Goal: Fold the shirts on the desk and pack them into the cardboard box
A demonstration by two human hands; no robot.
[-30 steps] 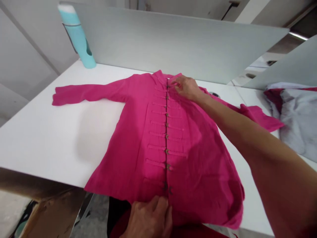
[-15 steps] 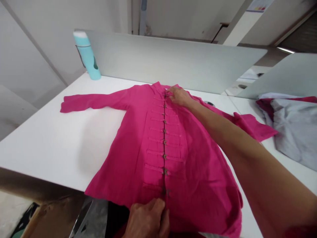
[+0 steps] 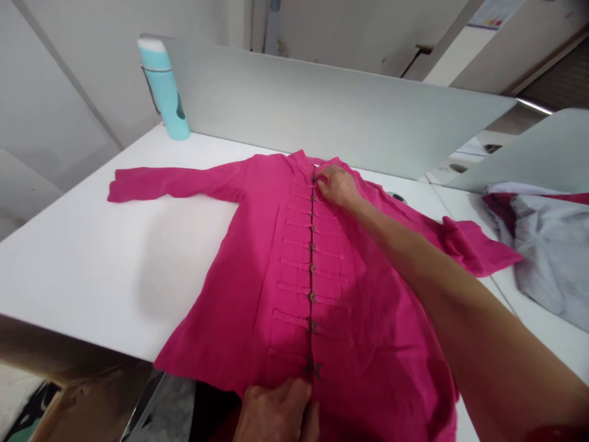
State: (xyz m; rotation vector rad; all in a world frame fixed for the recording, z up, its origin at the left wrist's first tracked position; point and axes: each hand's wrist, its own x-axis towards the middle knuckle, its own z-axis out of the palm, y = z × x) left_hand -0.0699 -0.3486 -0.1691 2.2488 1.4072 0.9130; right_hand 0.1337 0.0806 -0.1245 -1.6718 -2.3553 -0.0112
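Note:
A bright pink shirt (image 3: 239, 276) lies front up on the white table, with a row of small buttons and loops down its middle. One sleeve stretches left; the other goes right and is bunched at its cuff. My left hand (image 3: 276, 408) grips the front edge near the hem, below the lowest buttons, where the cloth hangs over the table's near edge. My right hand (image 3: 338, 184) reaches up to the collar end, its fingers closed on the placket by the top button. My right forearm crosses above the shirt's right half.
A light blue bottle-shaped container (image 3: 165, 92) stands at the table's back left corner. A frosted divider panel (image 3: 322, 104) runs along the back. Folded grey and dark red clothes (image 3: 552, 245) lie at the right. Below the table's near edge is a cardboard box (image 3: 87, 405).
The view has shifted slightly. My right hand has slid a little down the placket from the collar; the left hand keeps its grip near the hem.

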